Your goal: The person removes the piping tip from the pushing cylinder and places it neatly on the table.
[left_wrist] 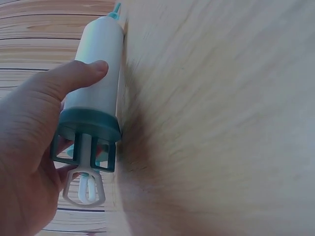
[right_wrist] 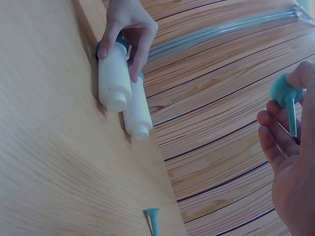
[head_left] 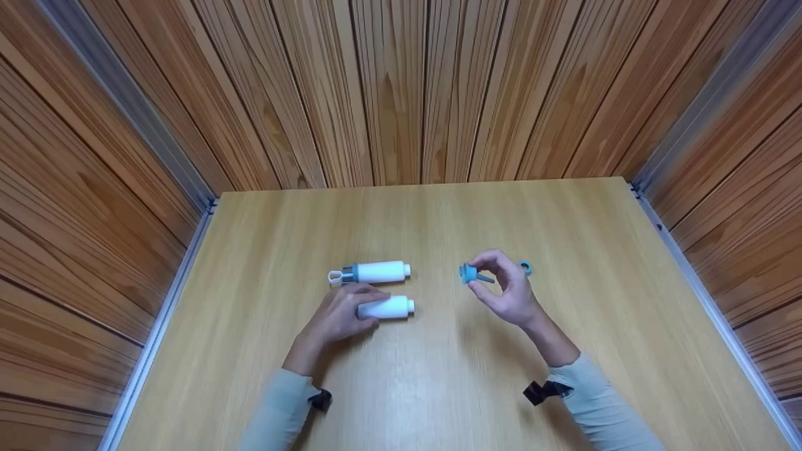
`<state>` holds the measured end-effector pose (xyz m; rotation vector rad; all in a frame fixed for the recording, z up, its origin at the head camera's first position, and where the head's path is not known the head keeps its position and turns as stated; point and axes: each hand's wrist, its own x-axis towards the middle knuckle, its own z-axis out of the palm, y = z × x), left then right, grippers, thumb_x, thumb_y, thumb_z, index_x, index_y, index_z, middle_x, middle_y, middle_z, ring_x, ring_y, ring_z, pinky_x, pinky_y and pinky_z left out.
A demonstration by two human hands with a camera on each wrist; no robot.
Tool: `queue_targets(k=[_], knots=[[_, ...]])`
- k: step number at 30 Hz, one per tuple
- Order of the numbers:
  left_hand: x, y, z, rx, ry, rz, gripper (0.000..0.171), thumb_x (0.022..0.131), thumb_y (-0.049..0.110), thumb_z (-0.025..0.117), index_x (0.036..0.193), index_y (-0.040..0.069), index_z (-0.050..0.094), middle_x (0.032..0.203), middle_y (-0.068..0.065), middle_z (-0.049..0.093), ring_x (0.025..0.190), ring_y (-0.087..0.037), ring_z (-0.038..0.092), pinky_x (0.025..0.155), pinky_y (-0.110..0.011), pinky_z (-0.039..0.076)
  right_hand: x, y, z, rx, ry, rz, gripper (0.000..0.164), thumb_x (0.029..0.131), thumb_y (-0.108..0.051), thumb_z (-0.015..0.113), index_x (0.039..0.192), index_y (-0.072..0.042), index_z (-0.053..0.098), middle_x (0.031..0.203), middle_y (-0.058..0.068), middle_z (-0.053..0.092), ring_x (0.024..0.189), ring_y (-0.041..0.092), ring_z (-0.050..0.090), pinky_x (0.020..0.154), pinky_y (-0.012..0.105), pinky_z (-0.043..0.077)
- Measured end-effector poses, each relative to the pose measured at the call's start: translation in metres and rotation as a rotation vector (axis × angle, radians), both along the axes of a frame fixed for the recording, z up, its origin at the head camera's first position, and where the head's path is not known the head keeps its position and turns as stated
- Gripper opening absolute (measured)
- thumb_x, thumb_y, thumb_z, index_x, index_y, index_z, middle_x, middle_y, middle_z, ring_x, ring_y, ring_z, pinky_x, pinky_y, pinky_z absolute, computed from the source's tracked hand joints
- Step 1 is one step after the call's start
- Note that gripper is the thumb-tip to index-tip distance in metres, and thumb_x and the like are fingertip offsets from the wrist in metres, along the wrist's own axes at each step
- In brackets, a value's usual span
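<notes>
In the head view my left hand (head_left: 340, 313) grips a white syringe (head_left: 390, 307) lying on the table. The left wrist view shows its teal collar (left_wrist: 91, 120) and the white plunger ring (left_wrist: 83, 188) behind it, with my thumb along the barrel. Its short white outlet points right, toward my other hand. My right hand (head_left: 510, 293) pinches a teal nozzle (head_left: 467, 273) between thumb and fingertips, above the table and apart from the syringe. From the right wrist view, the nozzle's thin spout (right_wrist: 291, 118) points down toward the palm.
A second white syringe (head_left: 381, 272) lies just beyond the held one, nearly parallel. Past my right hand another teal nozzle (head_left: 525, 267) rests on the wooden table (head_left: 432, 219). Plank walls (head_left: 388, 94) close off the back and both sides; metal rails (head_left: 163, 313) run along the table's side edges.
</notes>
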<state>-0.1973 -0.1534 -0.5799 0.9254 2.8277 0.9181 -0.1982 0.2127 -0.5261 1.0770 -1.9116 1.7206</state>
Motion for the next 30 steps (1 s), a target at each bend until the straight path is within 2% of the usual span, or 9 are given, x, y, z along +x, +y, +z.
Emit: queue_targets(k=[5,13,23,30], knots=[[0.001,-0.001,0.000,0.030,0.026,0.004,0.055,0.094,0.019,0.093,0.147,0.017,0.077,0.146,-0.013,0.077,0.139,-0.037,0.072,0.118,-0.058,0.059,-0.002,0.001,0.002,-0.005,-0.002,0.007,0.039,0.082,0.032,0.067,0.119,0.021,0.060,0.113,0.008,0.073,0.110,0.003,0.071,0.104,0.017,0.059],[0.003,-0.004,0.001,0.050,0.060,0.019,0.056,0.093,0.020,0.094,0.146,0.017,0.077,0.144,-0.013,0.077,0.139,-0.038,0.071,0.118,-0.059,0.059,-0.004,0.002,-0.001,0.015,0.001,0.011,0.038,0.085,0.029,0.069,0.121,0.019,0.061,0.110,0.019,0.070,0.110,0.007,0.072,0.104,0.018,0.060],[0.008,-0.001,0.014,0.109,0.110,0.032,0.055,0.089,0.016,0.097,0.141,0.016,0.080,0.140,-0.014,0.080,0.133,-0.038,0.074,0.114,-0.058,0.062,-0.005,0.005,-0.012,0.032,-0.030,-0.002,0.039,0.085,0.030,0.069,0.122,0.018,0.062,0.110,0.022,0.069,0.111,0.005,0.071,0.105,0.018,0.059],[0.007,0.004,0.021,0.180,0.238,0.011,0.057,0.086,0.015,0.099,0.140,0.014,0.080,0.135,-0.013,0.082,0.126,-0.035,0.077,0.107,-0.055,0.065,-0.003,0.006,-0.018,0.040,-0.075,-0.013,0.036,0.087,0.027,0.071,0.121,0.018,0.062,0.108,0.023,0.070,0.109,0.005,0.073,0.104,0.018,0.060]])
